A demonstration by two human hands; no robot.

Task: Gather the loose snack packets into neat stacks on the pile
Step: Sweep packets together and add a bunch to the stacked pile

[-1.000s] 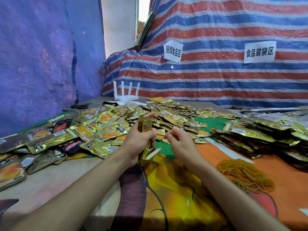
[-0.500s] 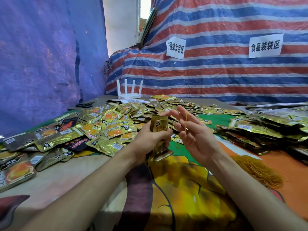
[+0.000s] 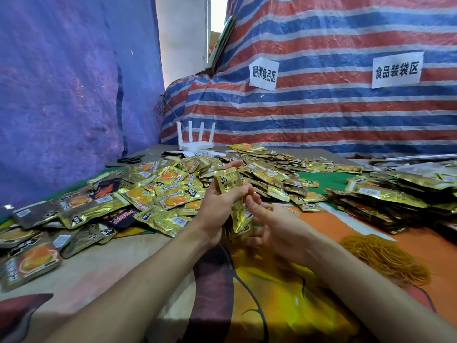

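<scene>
The right hand (image 3: 279,226) has dropped from beside the top of the packets to their lower end, and its fingers, spread a moment ago, are now curling in. A thin yellow rubber band (image 3: 268,209) is lying across one finger. Motion blur is hiding whether those fingers are gripping anything. The left hand (image 3: 217,206) is still wrapping its fingers and thumb round the bundle of gold foil snack packets (image 3: 227,181), keeping it upright at the centre of the frame, just above the table.

Out from the hands, the loose pile of crinkled gold and black foil packets (image 3: 168,191) is spreading across the middle and left of the frame. Their print is too small to read. Flatter stacks of gold packets (image 3: 385,196) are lying at the right edge, and a tangled heap of orange rubber bands (image 3: 383,258) is sitting at the lower right. All of this is resting on a glossy printed cloth in yellow, orange and green (image 3: 272,305).

Further back, a white four-antenna router (image 3: 195,137) and black scissors (image 3: 129,159) are lying at the table's far left. Behind, a red, white and blue striped woven tarpaulin (image 3: 321,115) is carrying two white paper signs, one reading 捆绑食品区 (image 3: 263,74) and one reading 食品装袋区 (image 3: 397,70). A blue tarpaulin (image 3: 61,95) is filling the upper left.
</scene>
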